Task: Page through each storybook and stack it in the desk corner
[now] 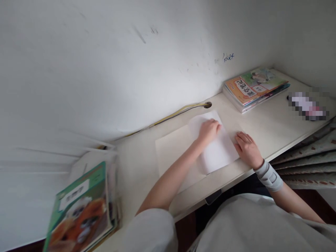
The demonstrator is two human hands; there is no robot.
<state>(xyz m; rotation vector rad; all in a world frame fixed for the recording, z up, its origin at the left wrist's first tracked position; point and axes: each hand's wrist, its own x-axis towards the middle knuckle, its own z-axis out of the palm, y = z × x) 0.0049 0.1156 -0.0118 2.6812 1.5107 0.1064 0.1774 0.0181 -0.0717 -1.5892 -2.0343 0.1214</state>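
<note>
A white sheet of paper [217, 152] lies folded over on a larger cream sheet [170, 150] on the pale desk [136, 175]. My left hand [208, 131] presses down on the upper part of the white sheet, fingers curled. My right hand [246, 148] lies flat on the sheet's right edge, fingers together. A grey band wraps my right wrist [269, 175].
A stack of colourful books [253, 89] lies at the back right by the wall. More books with a green cover [84, 213] stand at the left front. A cable [170, 117] runs along the wall into a desk hole [207, 104]. Patterned fabric [309, 154] hangs at the right.
</note>
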